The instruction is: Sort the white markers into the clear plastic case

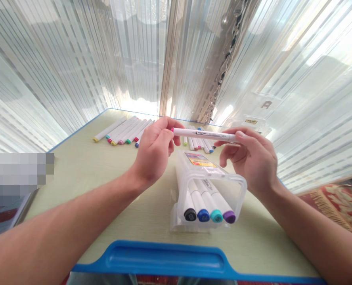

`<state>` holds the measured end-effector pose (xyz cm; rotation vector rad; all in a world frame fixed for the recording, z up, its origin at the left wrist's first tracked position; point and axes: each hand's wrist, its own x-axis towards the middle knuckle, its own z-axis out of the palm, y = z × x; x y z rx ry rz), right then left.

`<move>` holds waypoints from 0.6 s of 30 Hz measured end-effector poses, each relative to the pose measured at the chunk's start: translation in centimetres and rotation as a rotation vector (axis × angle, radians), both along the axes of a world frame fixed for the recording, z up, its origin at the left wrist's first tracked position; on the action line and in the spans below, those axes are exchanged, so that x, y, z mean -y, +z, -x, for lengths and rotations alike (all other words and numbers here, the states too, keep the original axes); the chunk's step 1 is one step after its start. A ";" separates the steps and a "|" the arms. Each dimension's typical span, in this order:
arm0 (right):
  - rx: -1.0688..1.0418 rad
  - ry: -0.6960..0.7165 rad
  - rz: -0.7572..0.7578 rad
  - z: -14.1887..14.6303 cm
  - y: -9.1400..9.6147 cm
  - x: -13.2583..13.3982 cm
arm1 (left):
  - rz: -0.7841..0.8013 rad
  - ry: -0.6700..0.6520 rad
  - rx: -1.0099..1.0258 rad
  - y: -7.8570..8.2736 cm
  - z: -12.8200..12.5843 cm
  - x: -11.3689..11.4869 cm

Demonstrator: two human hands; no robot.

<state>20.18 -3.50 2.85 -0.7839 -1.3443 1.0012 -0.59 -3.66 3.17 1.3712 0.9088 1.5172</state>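
A white marker (205, 135) with a pink end is held level above the table, stretched between my two hands. My left hand (156, 148) pinches its pink end. At the other end, the thumb and fingers of my right hand (250, 154) grip the white barrel. Below the marker lies a clear plastic case (180, 186) on its side, its open end toward me. Several white markers (207, 198) rest inside it, with black, blue, turquoise and purple ends showing. A colourful label (200, 159) is on the case's upper face.
Several loose markers (125, 132) lie in a row at the table's back left, partly behind my left hand. Another group (198, 140) lies behind the case. The table (89, 190) has a blue front tray (167, 257). Striped sheer curtains (128, 59) hang behind, and a clear package (250, 118) is at the right.
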 end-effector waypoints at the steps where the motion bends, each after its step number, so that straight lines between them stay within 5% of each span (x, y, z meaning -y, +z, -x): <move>1: 0.001 0.002 -0.003 0.0 0.0 0.0 | -0.002 0.000 0.001 0.0 0.0 0.0; 18: -0.007 -0.007 -0.004 0.1 0.0 0.1 | -0.004 0.004 -0.002 0.0 0.0 0.0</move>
